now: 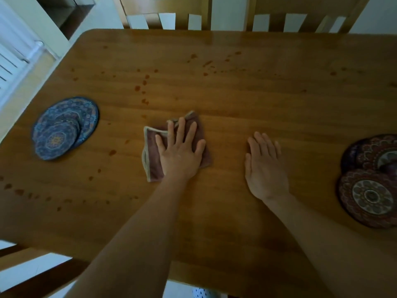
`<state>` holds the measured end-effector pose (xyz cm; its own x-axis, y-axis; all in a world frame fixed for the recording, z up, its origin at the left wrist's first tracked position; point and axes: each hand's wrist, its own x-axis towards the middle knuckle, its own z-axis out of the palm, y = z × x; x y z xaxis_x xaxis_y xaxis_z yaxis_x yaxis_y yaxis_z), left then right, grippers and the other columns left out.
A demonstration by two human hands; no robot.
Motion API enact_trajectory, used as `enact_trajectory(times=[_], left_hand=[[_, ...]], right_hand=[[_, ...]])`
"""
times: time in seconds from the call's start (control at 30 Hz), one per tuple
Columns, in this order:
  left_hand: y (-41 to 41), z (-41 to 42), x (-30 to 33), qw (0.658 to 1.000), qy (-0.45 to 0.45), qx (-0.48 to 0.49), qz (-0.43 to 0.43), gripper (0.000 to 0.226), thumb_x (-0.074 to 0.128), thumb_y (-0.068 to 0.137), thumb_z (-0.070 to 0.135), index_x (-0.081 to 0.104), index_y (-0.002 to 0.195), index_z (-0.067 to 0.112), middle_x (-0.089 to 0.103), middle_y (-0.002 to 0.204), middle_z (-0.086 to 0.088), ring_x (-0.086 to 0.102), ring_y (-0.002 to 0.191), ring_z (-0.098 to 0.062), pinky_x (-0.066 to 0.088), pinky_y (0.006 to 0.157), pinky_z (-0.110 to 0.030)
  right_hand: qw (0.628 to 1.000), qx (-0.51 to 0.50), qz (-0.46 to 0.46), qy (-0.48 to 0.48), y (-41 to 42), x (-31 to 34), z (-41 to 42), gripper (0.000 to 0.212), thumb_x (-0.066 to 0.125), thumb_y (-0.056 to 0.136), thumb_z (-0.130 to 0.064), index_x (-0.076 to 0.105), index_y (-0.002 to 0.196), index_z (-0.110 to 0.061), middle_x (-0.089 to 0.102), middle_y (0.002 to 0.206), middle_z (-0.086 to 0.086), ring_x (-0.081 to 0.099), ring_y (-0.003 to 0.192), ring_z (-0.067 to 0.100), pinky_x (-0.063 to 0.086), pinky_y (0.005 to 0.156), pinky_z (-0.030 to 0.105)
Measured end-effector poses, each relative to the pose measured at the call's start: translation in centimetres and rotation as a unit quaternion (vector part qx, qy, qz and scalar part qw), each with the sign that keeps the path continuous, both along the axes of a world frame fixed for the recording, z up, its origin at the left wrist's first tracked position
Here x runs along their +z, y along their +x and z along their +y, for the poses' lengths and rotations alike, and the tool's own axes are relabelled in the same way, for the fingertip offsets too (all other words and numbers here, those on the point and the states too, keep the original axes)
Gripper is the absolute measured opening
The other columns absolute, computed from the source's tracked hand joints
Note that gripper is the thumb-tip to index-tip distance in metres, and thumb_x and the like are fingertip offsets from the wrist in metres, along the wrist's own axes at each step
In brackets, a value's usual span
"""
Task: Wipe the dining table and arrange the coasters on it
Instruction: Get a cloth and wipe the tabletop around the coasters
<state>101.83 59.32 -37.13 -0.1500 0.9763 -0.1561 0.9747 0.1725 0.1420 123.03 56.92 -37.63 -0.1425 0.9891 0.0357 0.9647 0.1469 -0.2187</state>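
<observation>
The wooden dining table carries many reddish-brown drops and smears, mostly across the far half and along the near left. My left hand presses flat, fingers spread, on a folded mauve cloth with a pale hem near the table's middle. My right hand rests flat on bare wood to the right, holding nothing. Blue patterned round coasters lie overlapped at the left. Dark red patterned coasters lie overlapped at the right edge.
Two wooden chairs stand against the table's far edge. Part of another chair shows at the near left. A white radiator lines the wall at left.
</observation>
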Motion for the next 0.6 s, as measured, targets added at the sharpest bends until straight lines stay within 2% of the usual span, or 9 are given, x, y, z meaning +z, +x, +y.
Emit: enact_trajectory(times=[0.23,0.4,0.6], left_hand=[[4.8,-10.3,-0.9,0.995,0.061,-0.077,-0.009,0.059,0.023,0.098,0.06,0.02,0.153,0.04,0.009,0.164,0.008,-0.002,0.152,-0.021,0.005,0.118,-0.059],[1.8,-14.0,-0.4,0.998,0.041,-0.053,-0.001,0.061,0.02,0.096,0.065,0.012,0.154,0.044,-0.001,0.164,0.012,-0.007,0.151,-0.017,0.004,0.119,-0.055],[-1.8,-9.7,-0.1,1.0,0.012,0.006,0.021,0.062,0.012,0.095,0.067,0.001,0.153,0.046,-0.011,0.163,0.013,-0.015,0.15,-0.017,-0.004,0.12,-0.053]], right_hand=[[1.0,0.002,0.003,-0.012,0.1,0.1,-0.3,0.048,0.027,0.104,-0.026,0.034,0.147,-0.007,0.026,0.158,0.012,0.015,0.149,0.027,0.01,0.121,0.047],[0.999,-0.001,-0.002,-0.034,0.1,0.5,-0.4,0.052,0.02,0.103,-0.029,0.028,0.15,-0.009,0.019,0.161,0.01,0.008,0.15,0.024,0.004,0.122,0.044],[0.999,0.003,-0.011,-0.042,0.0,0.4,-0.2,0.053,0.017,0.104,-0.031,0.024,0.152,-0.009,0.014,0.162,0.009,0.004,0.151,0.022,0.001,0.123,0.042]])
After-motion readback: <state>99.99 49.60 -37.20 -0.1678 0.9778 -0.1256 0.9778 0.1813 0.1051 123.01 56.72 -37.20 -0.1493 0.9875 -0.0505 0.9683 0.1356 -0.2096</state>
